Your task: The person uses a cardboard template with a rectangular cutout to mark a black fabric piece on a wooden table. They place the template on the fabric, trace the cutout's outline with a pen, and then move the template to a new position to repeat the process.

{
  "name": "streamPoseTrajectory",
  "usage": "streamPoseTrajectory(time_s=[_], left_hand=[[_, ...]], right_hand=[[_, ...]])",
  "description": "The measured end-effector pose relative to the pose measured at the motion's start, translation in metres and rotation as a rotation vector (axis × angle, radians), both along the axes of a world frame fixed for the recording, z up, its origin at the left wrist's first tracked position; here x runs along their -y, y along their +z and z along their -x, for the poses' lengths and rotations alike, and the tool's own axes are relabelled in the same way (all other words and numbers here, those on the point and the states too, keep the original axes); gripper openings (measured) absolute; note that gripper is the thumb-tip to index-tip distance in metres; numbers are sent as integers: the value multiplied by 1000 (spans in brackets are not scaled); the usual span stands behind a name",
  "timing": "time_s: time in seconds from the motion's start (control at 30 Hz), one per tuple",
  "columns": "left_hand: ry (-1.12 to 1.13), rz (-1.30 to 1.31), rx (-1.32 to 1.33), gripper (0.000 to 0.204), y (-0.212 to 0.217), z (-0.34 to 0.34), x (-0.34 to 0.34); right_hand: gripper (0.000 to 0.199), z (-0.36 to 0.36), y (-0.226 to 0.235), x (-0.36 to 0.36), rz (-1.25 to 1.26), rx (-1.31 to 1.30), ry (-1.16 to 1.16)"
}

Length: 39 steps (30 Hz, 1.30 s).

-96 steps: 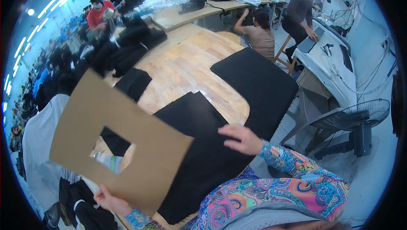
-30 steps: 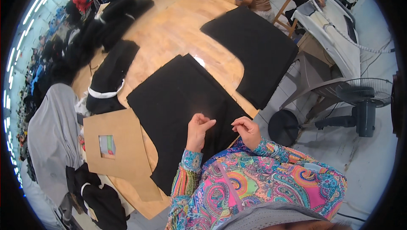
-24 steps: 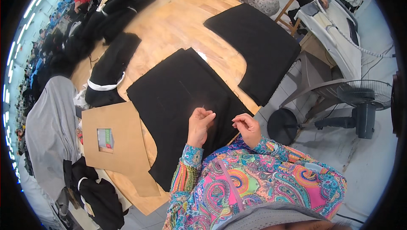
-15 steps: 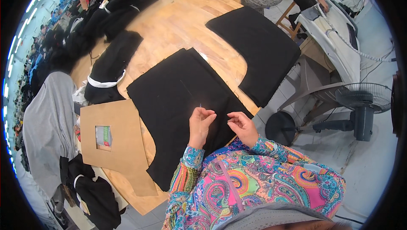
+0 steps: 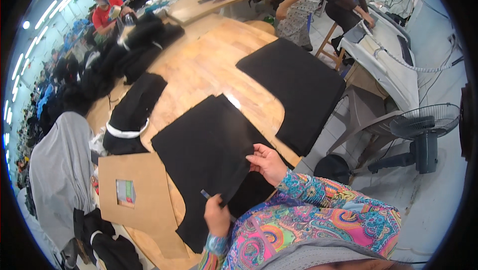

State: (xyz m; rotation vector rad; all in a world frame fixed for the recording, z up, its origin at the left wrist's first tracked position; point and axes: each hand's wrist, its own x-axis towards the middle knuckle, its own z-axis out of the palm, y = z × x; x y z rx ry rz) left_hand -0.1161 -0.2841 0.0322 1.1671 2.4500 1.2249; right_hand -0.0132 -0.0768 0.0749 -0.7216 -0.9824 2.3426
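Note:
A stack of black fabric panels (image 5: 199,140) lies on the wooden table in front of me. My right hand (image 5: 269,165) pinches the top panel's edge between thumb and fingers, lifting it so that it bends up off the dark layer below. My left hand (image 5: 217,216) is closed lower on that same edge. A thin pen-like stick (image 5: 204,194) with a bluish body pokes out of its fingers. Whether those fingers also grip the cloth is hidden. Left of the panels lies a brown cardboard pattern (image 5: 134,173) with a rectangular window cut in it.
More black panels (image 5: 294,88) overhang the wooden table (image 5: 214,46) at its right edge. A bundle tied with white cloth (image 5: 130,106) lies at left, beside a grey-draped object (image 5: 62,165). A standing fan (image 5: 425,135) is at right. Other people work beyond the table.
My hands were close together over the fabric; now the left is lower and further left, and the right has taken hold of the top panel's edge and raised it. The view has tilted up.

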Motion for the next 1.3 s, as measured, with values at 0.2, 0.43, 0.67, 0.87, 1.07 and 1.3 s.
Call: streamPoseTrajectory(time_s=[0.2,0.43,0.67,0.87,1.07,1.3], left_hand=[[160,-347,-66,27,64,47,56],[-333,-542,169,17,176,53,40],[-436,-322,-13,22,216,64,-2],[-245,-76,42,19,187,114,-83],[-150,-557,-293,11,188,185,-230],[-134,-839,-528,11,233,133,-292]], right_hand=[[26,-17,81,-40,-157,-255,-149],[45,-85,126,-79,-785,-470,-613],[51,-130,157,-102,-1081,-559,-882],[31,-75,164,-193,-741,106,-553],[25,23,195,-373,-795,15,-461],[31,17,272,-432,-924,-160,-593]])
